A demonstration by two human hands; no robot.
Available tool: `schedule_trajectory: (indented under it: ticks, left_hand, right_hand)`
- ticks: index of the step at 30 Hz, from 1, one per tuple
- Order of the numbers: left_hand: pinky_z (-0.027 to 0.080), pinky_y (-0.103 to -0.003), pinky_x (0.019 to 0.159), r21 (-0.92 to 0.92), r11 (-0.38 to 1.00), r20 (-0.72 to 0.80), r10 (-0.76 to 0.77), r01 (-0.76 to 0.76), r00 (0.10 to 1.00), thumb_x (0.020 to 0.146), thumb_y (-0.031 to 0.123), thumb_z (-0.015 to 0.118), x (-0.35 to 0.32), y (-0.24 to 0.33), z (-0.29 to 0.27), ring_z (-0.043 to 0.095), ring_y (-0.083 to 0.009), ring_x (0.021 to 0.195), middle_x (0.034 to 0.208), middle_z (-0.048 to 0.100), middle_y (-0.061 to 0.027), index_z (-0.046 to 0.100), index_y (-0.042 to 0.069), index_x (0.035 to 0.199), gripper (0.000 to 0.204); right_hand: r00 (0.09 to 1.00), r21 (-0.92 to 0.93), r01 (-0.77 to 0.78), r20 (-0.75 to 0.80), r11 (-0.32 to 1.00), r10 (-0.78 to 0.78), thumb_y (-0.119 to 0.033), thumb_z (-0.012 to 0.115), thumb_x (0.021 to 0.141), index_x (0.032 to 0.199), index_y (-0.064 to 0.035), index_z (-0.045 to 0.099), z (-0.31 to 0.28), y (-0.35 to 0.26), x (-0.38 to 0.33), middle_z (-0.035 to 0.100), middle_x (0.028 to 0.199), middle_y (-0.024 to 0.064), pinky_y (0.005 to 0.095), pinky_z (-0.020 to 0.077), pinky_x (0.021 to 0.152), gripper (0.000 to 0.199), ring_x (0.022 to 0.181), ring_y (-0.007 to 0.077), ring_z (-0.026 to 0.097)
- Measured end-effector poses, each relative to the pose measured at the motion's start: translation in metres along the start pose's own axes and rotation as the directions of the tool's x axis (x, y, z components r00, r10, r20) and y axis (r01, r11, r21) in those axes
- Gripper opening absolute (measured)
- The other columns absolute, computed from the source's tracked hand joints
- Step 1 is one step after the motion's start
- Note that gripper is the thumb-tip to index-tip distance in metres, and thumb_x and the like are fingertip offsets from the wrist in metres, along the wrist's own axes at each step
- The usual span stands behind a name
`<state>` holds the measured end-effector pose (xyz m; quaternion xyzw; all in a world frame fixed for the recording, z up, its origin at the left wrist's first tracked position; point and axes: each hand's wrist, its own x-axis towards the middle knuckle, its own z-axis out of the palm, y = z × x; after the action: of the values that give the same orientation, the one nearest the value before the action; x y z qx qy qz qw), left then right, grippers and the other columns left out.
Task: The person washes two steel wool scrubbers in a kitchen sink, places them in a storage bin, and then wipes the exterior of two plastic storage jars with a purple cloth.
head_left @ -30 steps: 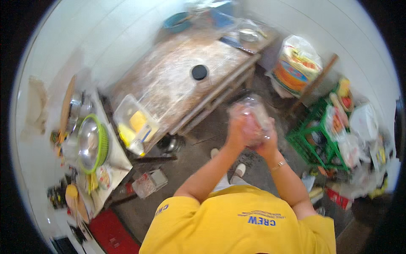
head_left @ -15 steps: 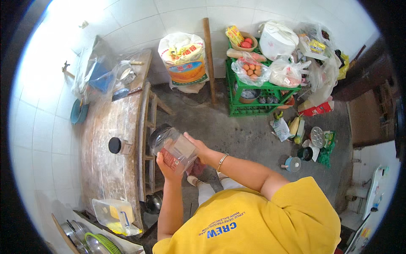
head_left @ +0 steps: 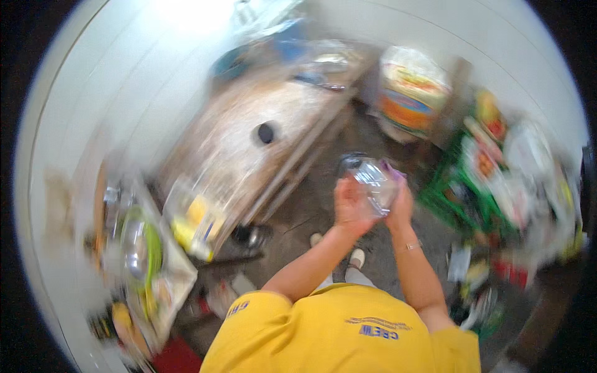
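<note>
Both hands hold a clear plastic jar (head_left: 380, 193) with a black lid, tilted so that the lid points away from me. My left hand (head_left: 352, 204) is closed round its left side and my right hand (head_left: 401, 204) round its right side. A bracelet sits on my right wrist. Something purple, perhaps a cloth, shows beside my right fingers, too blurred to make out. On the wooden table (head_left: 217, 146) to the left stands a second jar with a black lid (head_left: 266, 132), apart from my hands. The whole view is smeared by motion.
Past the table a large printed sack (head_left: 413, 93) stands by the wall. At the right, a green crate (head_left: 444, 202) carries bags and food. A clear plastic tub (head_left: 183, 199) sits on the table's near corner. Bowls and a green basket (head_left: 153, 245) lie at the lower left.
My view has turned left, so table, sack and crate appear farther right. Both hands still hold the jar, now farther from my body, with its printed label no longer plain to see.
</note>
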<state>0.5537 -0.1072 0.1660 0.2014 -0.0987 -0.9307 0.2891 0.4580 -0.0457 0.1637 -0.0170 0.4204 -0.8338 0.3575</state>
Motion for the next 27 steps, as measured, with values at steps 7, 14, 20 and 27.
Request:
schedule_trajectory:
  ticks: [7,14,20,27]
  left_hand:
    - [0.041,-0.047,0.093,-0.183,0.969,0.064,0.182,-0.168,0.981,0.087,0.045,0.046,-0.077,0.096,-0.037,0.054,-0.0249,0.108,0.116,0.059,-0.0054,0.055,0.017,0.120,0.044]
    - [0.045,-0.041,0.089,-0.236,0.884,-0.054,0.403,-0.404,0.914,0.089,0.041,0.048,-0.139,0.154,-0.093,0.059,-0.0208,0.100,0.109,0.063,-0.0045,0.058,0.013,0.114,0.039]
    - [0.048,-0.035,0.086,-0.097,0.747,-0.266,0.617,-0.657,0.741,0.090,0.036,0.049,-0.229,0.204,-0.140,0.060,-0.0182,0.097,0.108,0.061,-0.0084,0.053,0.007,0.116,0.039]
    - [0.045,-0.044,0.094,0.331,0.416,-0.117,0.909,-0.847,0.400,0.084,0.050,0.049,-0.333,0.275,-0.203,0.054,-0.0279,0.111,0.122,0.052,-0.0165,0.037,0.003,0.132,0.068]
  right_hand:
    - [0.813,-0.686,0.225,0.523,0.692,0.255,-0.002,0.044,0.081,0.113,-0.0012,0.055,0.023,0.089,-0.022,0.059,0.106,0.0069,0.0271,0.0463,0.079,0.034,0.092,0.0156,0.058]
    - [0.604,-0.639,0.028,0.623,0.768,0.497,-0.001,0.048,0.083,0.124,-0.0024,0.044,0.080,0.145,-0.061,0.054,0.115,0.0064,0.0251,0.0459,0.080,0.041,0.095,0.0131,0.055]
    - [0.592,-0.750,0.018,0.541,0.662,0.598,-0.027,0.044,0.096,0.134,-0.0076,0.038,0.167,0.179,-0.129,0.040,0.134,0.0056,0.0287,0.0387,0.093,0.043,0.114,0.0148,0.045]
    - [0.204,-0.741,-0.400,0.502,0.539,0.841,-0.015,0.055,0.091,0.134,-0.0071,0.038,0.241,0.266,-0.212,0.046,0.128,0.0078,0.0272,0.0411,0.090,0.047,0.114,0.0145,0.046]
